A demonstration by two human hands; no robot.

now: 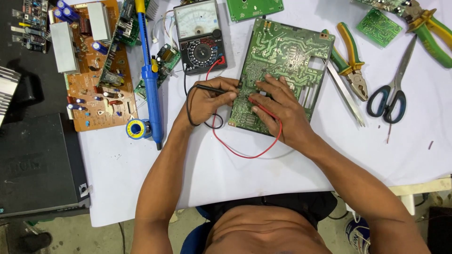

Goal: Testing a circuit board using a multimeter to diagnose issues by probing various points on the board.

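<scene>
A green circuit board [287,56] lies solder side up on the white table cover. My left hand [209,99] grips a black test probe [212,88], its tip touching the board's left edge. My right hand [278,108] rests on the board's lower part and holds a red test probe [263,109] against it. Red and black leads [245,153] loop from both probes back to an analog multimeter [200,35] just beyond my left hand.
A blue desoldering pump [151,80] and solder spool [137,128] lie at left beside a brown circuit board [96,66]. Pliers [351,59], tweezers [346,94], scissors [393,89] and a second pair of pliers [428,30] lie at right. A black box [40,164] sits at lower left.
</scene>
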